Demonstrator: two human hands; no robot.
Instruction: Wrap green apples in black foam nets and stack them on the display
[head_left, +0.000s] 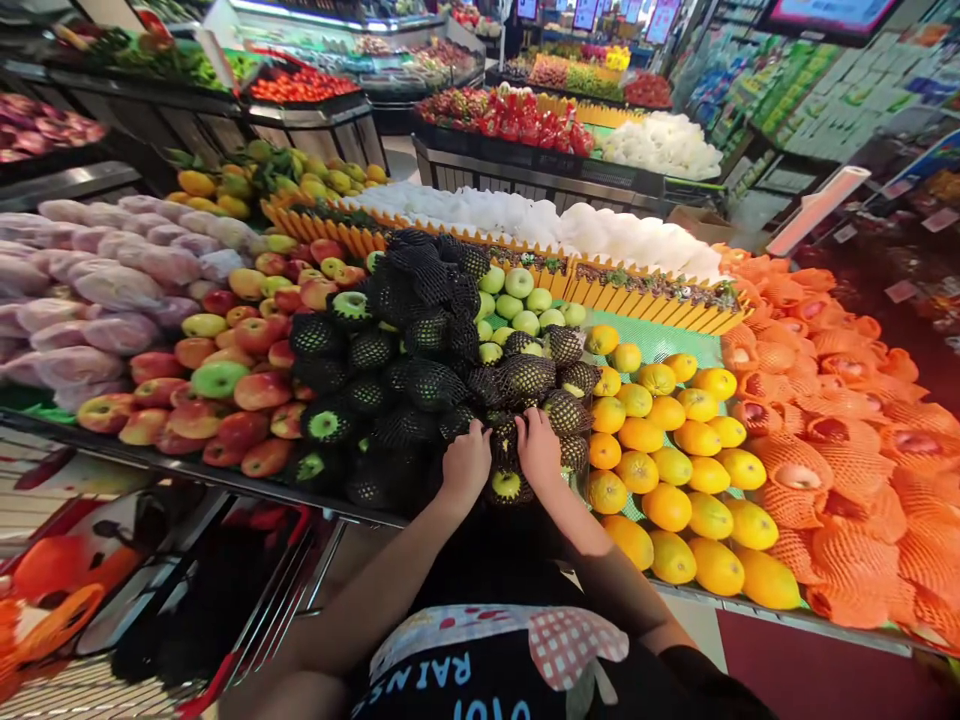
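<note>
Both my hands rest on a heap of green apples in black foam nets [420, 380] at the front of a fruit stand. My left hand [465, 466] is curled over a netted apple near the stand's front edge. My right hand [538, 446] is beside it, fingers bent round another netted apple [507, 486] whose green skin shows through. The two hands almost touch. Bare green apples [517, 300] lie behind the heap.
Red and green apples [240, 370] lie to the left, with pink-wrapped fruit [105, 290] beyond. Yellow mangoes [675, 450] lie to the right, then fruit in orange nets [840, 420]. White-netted fruit [585, 225] fills the back. A shopping cart [247, 600] stands lower left.
</note>
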